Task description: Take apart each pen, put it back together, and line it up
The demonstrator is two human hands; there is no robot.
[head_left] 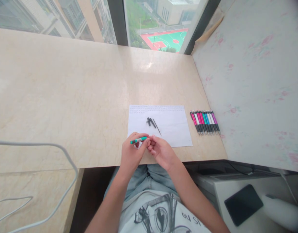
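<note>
My left hand [130,154] is closed around a green pen barrel [139,140] with a dark end, held nearly level above the near edge of a white sheet of paper [173,126]. My right hand [165,154] meets it at the barrel's right end, thumb and fingers pinched together; whatever lies between them is too small to make out. Just beyond both hands, short black pen parts [152,123] and a thin dark refill [157,127] rest on the paper. Rows of handwriting run along the sheet's far edge.
A row of click pens [204,122] in pink, white, green, blue and purple lies right of the paper, near the flowered wall [256,81]. A grey cable [66,155] loops at the left. Lower right, a black tablet-like slab [243,204] lies on a pale surface. Windows border the far edge.
</note>
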